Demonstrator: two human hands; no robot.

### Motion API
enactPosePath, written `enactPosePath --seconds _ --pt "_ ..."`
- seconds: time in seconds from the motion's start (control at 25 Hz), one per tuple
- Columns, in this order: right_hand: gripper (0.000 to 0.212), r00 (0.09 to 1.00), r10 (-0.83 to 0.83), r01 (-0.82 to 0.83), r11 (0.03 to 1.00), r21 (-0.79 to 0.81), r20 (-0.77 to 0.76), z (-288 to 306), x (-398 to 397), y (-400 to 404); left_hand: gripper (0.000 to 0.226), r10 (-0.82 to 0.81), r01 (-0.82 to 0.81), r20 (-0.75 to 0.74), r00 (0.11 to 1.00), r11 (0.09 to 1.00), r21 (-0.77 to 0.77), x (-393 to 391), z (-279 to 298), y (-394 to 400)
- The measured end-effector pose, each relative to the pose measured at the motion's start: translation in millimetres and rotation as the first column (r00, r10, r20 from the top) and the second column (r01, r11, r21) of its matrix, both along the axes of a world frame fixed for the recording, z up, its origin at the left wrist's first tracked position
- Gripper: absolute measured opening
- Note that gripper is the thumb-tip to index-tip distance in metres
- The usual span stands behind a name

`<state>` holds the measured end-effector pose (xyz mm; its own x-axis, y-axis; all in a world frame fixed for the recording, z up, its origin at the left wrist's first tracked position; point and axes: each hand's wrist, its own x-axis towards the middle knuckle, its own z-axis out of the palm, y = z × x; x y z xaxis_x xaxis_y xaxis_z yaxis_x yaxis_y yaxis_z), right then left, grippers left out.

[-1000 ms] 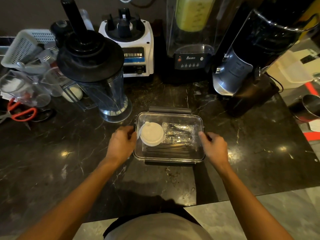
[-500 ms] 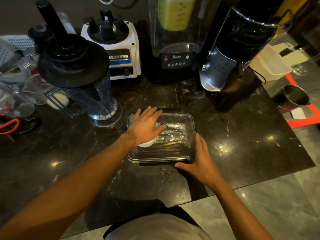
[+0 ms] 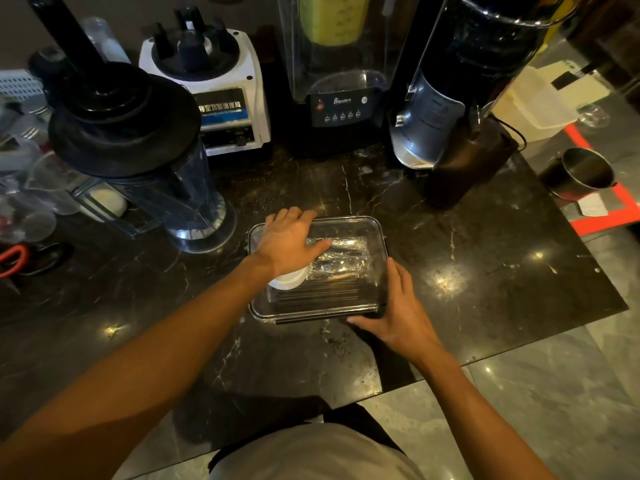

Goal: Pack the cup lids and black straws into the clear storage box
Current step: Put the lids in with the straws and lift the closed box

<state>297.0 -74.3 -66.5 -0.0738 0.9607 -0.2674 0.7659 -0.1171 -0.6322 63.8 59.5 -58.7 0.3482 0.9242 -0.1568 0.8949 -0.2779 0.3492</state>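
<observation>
Since a second ago, left hand (image 3: 289,242) has moved onto the clear box (image 3: 375,237) lid, fingers flat, while right hand (image 3: 398,310) cups its near-right corner; white round lids (image 3: 289,280) and ridged black straws (image 3: 322,294) lie inside.

Black straws (image 3: 318,294), seemingly white lids (image 3: 289,279)
</observation>
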Motion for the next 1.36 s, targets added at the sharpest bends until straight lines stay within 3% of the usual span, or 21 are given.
enactPosePath --seconds 0.08,0.16,0.36,0.56,0.72,0.8,0.92,1.08,1.2,1.36 --pt "0.132 0.991 -0.059 0.054 0.998 -0.043 -0.124 2 2 1 0.074 0.043 -0.043 0.095 0.995 0.999 -0.001 -1 0 -7" --pt "0.130 0.921 -0.206 0.171 0.976 -0.133 -0.331 6 0 1 0.076 0.124 -0.128 0.206 0.971 0.992 0.007 -7 -4 -24" --pt "0.081 0.689 -0.439 0.349 0.898 -0.267 -0.576 -3 -7 0 0.082 0.352 -0.373 0.410 0.841 0.927 -0.030 -33 -15 -84" --pt "0.039 0.584 -0.506 0.424 0.857 -0.293 -0.635 -18 -8 -4 0.085 0.619 -0.536 0.597 0.511 0.772 -0.342 -50 -32 -136" --pt "0.035 0.541 -0.528 0.471 0.835 -0.283 -0.655 -32 -11 -11 0.045 0.702 -0.483 0.667 0.248 0.687 -0.543 -44 -40 -160" --pt "0.035 0.508 -0.556 0.492 0.814 -0.309 -0.658 -38 -12 -13 0.038 0.720 -0.468 0.677 0.155 0.657 -0.592 -40 -41 -165" --pt "0.032 0.468 -0.588 0.511 0.789 -0.341 -0.660 -39 -15 -12 0.035 0.731 -0.470 0.671 0.123 0.638 -0.609 -35 -41 -164" --pt "0.031 0.466 -0.586 0.522 0.787 -0.328 -0.663 -22 -15 -8 0.032 0.727 -0.511 0.667 0.161 0.640 -0.574 -32 -28 -162" --pt "0.030 0.516 -0.540 0.522 0.814 -0.256 -0.665 6 -13 -1 0.034 0.722 -0.527 0.671 0.171 0.642 -0.556 -28 -7 -158" --pt "0.026 0.512 -0.476 0.546 0.823 -0.157 -0.715 53 -7 16 0.029 0.626 -0.546 0.755 0.196 0.709 -0.446 -22 37 -144"
